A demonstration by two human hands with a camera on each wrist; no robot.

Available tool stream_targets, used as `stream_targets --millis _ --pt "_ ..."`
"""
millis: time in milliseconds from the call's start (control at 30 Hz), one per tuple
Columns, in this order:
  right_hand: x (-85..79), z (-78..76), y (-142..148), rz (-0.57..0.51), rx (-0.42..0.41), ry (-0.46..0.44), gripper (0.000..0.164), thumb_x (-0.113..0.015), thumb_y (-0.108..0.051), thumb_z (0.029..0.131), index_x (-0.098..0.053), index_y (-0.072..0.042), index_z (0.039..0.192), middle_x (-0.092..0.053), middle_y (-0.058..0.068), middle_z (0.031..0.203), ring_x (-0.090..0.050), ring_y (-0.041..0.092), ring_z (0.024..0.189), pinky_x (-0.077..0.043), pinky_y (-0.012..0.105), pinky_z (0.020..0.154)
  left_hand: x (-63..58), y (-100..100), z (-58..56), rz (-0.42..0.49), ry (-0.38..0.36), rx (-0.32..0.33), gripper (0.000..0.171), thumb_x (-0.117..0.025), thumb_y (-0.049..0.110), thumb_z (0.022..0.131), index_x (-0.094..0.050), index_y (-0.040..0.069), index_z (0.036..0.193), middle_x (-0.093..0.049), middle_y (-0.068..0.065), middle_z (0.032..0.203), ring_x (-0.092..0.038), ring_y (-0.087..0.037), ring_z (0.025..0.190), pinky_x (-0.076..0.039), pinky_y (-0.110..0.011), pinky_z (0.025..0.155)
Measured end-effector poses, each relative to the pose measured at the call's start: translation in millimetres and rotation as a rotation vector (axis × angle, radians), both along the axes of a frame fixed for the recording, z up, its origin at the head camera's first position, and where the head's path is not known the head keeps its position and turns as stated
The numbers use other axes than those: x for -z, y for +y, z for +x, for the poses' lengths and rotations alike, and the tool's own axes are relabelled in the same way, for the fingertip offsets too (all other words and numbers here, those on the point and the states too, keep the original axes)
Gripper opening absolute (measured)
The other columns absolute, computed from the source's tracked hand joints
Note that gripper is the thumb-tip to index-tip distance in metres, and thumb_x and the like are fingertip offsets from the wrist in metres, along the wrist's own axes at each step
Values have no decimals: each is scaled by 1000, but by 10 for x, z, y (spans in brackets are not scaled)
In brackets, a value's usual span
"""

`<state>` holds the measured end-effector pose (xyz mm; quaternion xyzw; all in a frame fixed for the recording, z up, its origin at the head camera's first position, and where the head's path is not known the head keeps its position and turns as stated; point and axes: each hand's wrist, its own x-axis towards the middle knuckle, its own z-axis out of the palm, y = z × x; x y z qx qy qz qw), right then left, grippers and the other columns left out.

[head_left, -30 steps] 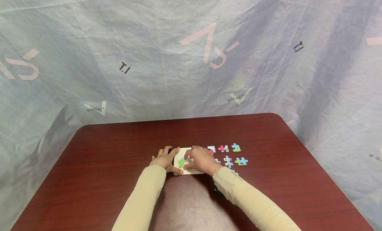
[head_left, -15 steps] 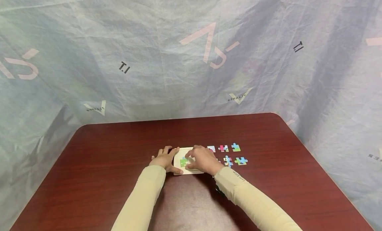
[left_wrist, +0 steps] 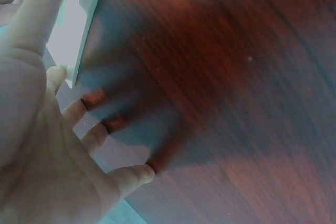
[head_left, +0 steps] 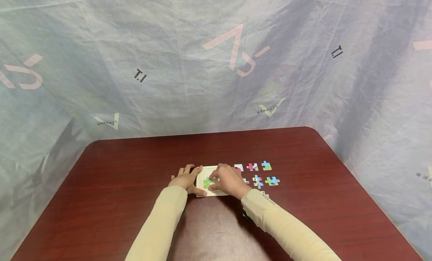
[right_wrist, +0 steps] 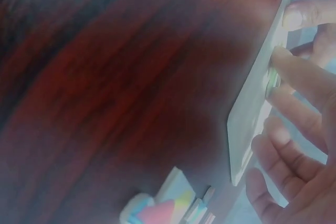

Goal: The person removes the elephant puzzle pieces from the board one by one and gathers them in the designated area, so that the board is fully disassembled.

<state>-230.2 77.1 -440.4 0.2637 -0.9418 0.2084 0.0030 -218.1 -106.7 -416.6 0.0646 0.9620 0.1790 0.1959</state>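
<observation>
A pale puzzle board [head_left: 207,171] lies flat on the table, partly covered by both hands. My left hand [head_left: 183,181] rests at its left side with fingers spread, thumb and forefinger touching the frame; in the left wrist view the other fingers of the left hand [left_wrist: 50,150] reach onto the table. Over the board my right hand [head_left: 230,180] pinches a green puzzle piece [right_wrist: 272,78] between thumb and forefinger, mostly hidden by the fingers. Green puzzle artwork [head_left: 206,183] shows on the board just left of that hand.
Several loose puzzle pieces lie right of the board, among them a blue-green one [head_left: 266,165], a pink one [head_left: 252,167] and another blue-green one [head_left: 272,181]. Some are partly hidden by the right hand and sleeve. A printed grey cloth [head_left: 189,84] hangs behind the table [head_left: 135,159].
My right hand has made small shifts over the board, a little right and then back left, and more green shows beside its fingers. The left hand has stayed in place.
</observation>
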Motion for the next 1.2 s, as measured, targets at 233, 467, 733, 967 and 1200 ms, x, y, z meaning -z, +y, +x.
stream_targets --millis 233,467,733,967,1200 --pt "0 -4 23 -7 -5 -9 27 -91 -28 76 -82 -13 96 -66 1 95 -64 20 86 -52 37 69 133 -27 -47 0 29 4 96 -85 41 83 -32 19 161 -26 -15 162 -24 -39 149 -21 -71 113" --pt "-73 0 124 -36 -6 -22 26 -90 -29 76 -81 -15 97 -66 0 96 -60 15 80 -50 33 67 21 -8 -27 4 16 6 96 -86 41 82 -35 16 159 -30 -16 159 -28 -39 146 -24 -72 111" --pt "-141 29 282 -77 -6 -52 25 -88 -27 81 -81 -14 100 -66 1 96 -57 12 75 -49 30 64 -11 -12 16 14 11 -2 97 -87 41 81 -35 17 160 -29 -18 159 -27 -40 147 -24 -72 111" --pt "-185 43 448 -118 21 -72 23 -88 -24 81 -81 -13 100 -67 1 101 -63 19 86 -51 31 70 -11 -14 22 27 10 -9 97 -88 39 80 -36 16 159 -29 -19 159 -27 -41 146 -23 -72 111" --pt "-244 64 622 -113 57 -84 24 -88 -26 81 -80 -18 102 -64 -2 102 -65 20 86 -53 34 72 -39 0 38 41 8 -8 97 -88 38 81 -35 15 159 -28 -19 160 -26 -41 147 -22 -72 112"
